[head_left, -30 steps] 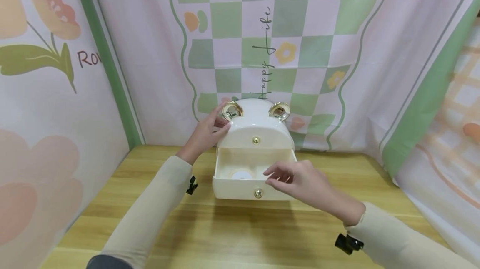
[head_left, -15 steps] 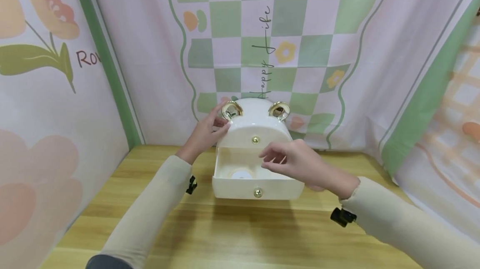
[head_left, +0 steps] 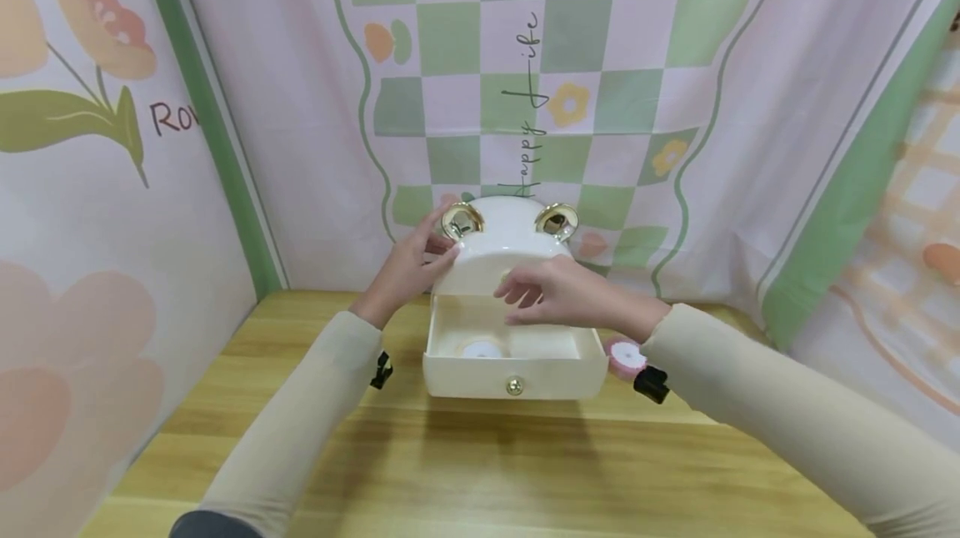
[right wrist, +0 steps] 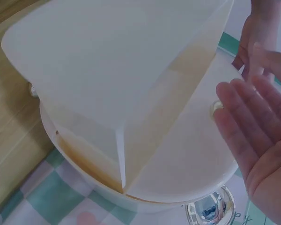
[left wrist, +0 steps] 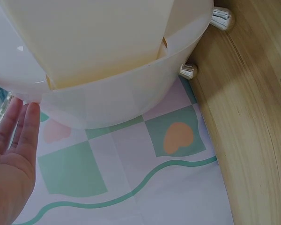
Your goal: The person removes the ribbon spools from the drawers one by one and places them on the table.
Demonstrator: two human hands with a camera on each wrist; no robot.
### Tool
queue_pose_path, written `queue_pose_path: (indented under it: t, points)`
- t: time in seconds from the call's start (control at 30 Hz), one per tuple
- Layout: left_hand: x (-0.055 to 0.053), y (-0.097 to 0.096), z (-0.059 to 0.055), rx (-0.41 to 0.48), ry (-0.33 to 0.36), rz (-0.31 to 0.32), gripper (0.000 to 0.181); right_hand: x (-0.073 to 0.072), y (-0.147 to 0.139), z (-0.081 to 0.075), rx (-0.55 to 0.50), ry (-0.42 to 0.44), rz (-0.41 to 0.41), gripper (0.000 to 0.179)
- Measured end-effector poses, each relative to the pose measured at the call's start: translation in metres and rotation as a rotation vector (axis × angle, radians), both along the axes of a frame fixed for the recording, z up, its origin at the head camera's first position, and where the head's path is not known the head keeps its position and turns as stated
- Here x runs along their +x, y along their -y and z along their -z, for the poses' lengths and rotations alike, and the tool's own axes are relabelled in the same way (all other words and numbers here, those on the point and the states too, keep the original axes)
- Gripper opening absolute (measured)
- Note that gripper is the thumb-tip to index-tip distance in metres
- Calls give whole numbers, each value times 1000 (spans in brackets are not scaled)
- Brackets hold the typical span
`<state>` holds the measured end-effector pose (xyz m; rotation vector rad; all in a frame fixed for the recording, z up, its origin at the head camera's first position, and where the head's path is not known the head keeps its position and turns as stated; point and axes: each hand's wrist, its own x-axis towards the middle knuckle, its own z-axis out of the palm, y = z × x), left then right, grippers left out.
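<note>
A white storage box point(head_left: 506, 225) with a rounded top and gold ring-shaped ears point(head_left: 462, 222) stands on the table. Its lower drawer point(head_left: 450, 377) is pulled out, with a gold knob point(head_left: 513, 386) on the front and a white disc point(head_left: 482, 350) inside. My left hand point(head_left: 408, 267) rests on the box's left side by the ear, fingers extended. My right hand point(head_left: 558, 292) is over the drawer, in front of the upper front panel, fingers loosely bent and holding nothing. In the right wrist view its fingertips overlap the upper gold knob point(right wrist: 216, 108), which is mostly hidden in the head view.
A pink-rimmed round thing with a white top point(head_left: 627, 354) lies right of the drawer, under the right forearm. A printed cloth point(head_left: 300, 104) hangs behind and beside the wooden table point(head_left: 480, 471). Gold feet point(left wrist: 188, 71) support the box.
My right hand has moved up and left, from the drawer's right front to the upper panel. The pink-rimmed round thing has come into view. My left hand stays in place.
</note>
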<state>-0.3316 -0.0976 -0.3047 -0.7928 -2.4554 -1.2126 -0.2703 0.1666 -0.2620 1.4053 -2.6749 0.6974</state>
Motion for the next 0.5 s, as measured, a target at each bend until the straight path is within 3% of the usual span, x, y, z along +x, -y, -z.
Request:
queue_pose_path:
  t: [0.17,0.5]
  points:
    - [1,0,-1,-6,-4,-7,75,-10,9,2,75,55,-18,32]
    - [0,0,0,-1,-7,-6,74,-14,31,6,212,111,-63,43]
